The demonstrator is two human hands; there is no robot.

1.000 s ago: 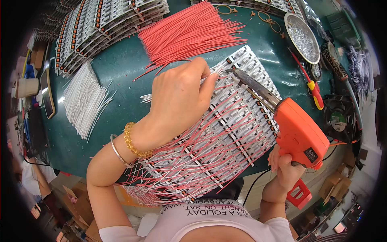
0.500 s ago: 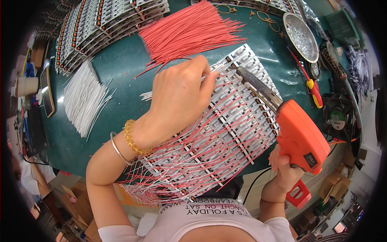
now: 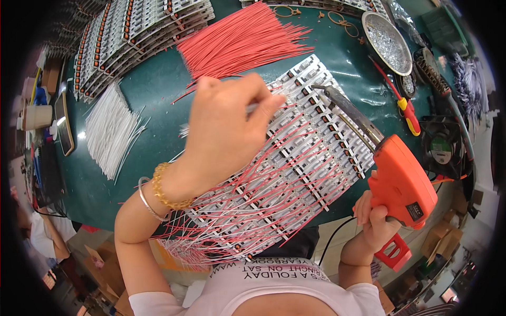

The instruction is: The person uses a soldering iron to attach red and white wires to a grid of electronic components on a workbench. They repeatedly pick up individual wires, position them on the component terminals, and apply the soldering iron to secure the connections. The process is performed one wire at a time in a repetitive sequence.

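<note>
My left hand (image 3: 226, 126), with a yellow bead bracelet at its wrist, is over the far left part of a panel of small white circuit boards (image 3: 303, 152). Its thumb and fingers are curled together, and the ends of a few white wires (image 3: 184, 130) poke out from behind it. Thin red and white wires (image 3: 226, 210) run from the boards toward my lap. At the right, my right hand (image 3: 375, 224) grips an orange soldering gun (image 3: 401, 181). The gun's metal tip is over the far right part of the panel, apart from my left fingertips.
Red wires (image 3: 237, 39) lie in a pile beyond the panel; a pile of white wires (image 3: 112, 131) is at left. Stacked circuit panels (image 3: 142, 39) stand far left. A metal dish (image 3: 387, 42), a red-yellow screwdriver (image 3: 407, 110) and a black fan (image 3: 441, 145) line the right side.
The soldering gun has shifted right, its tip drawing away from my left fingertips. My left hand has moved slightly left and its fingers have curled more.
</note>
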